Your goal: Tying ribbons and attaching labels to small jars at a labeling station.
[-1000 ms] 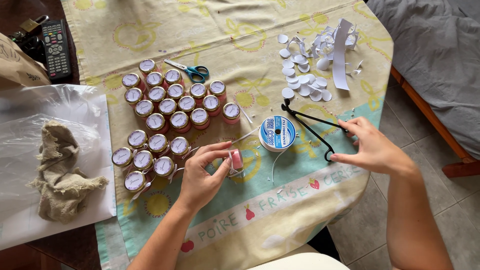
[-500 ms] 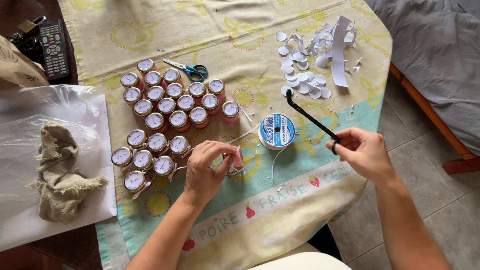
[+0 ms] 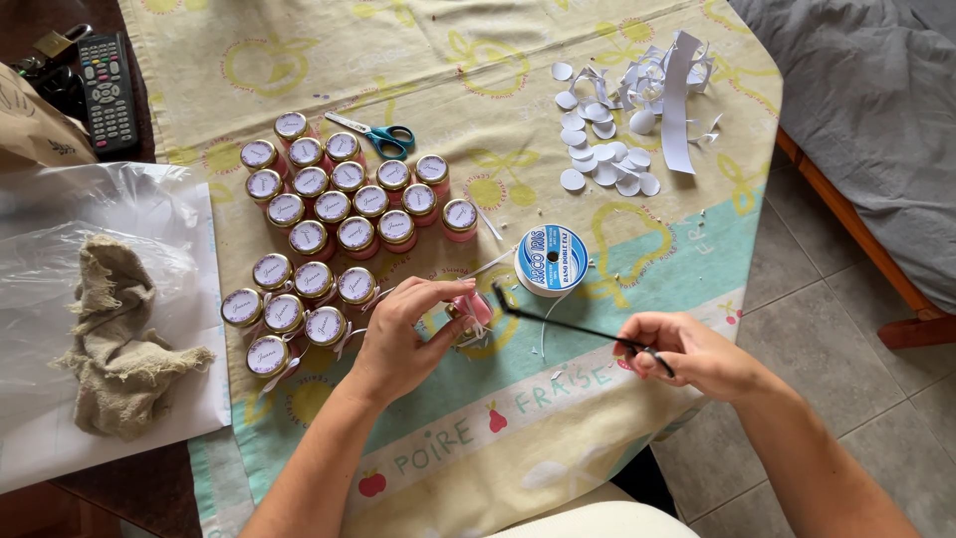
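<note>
The left hand (image 3: 398, 334) curls its fingers closed around a small pink jar (image 3: 470, 311), tipped on its side on the soft printed tablecloth (image 3: 617, 259). At the jar's 3 o'clock, the right hand (image 3: 687, 354) pinches thin black tongs (image 3: 573, 326), tips nearly touching the jar. 1 round ribbon spool (image 3: 551, 260) lies at its 1 o'clock. At 10 o'clock stand 20 glossy lidded jars (image 3: 339, 204), with 1 pair of blue-handled scissors (image 3: 373, 135) beyond.

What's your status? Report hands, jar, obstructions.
Left hand grips small pink jar. Right hand holds black tongs, tips at jar. Ribbon spool close behind.
</note>
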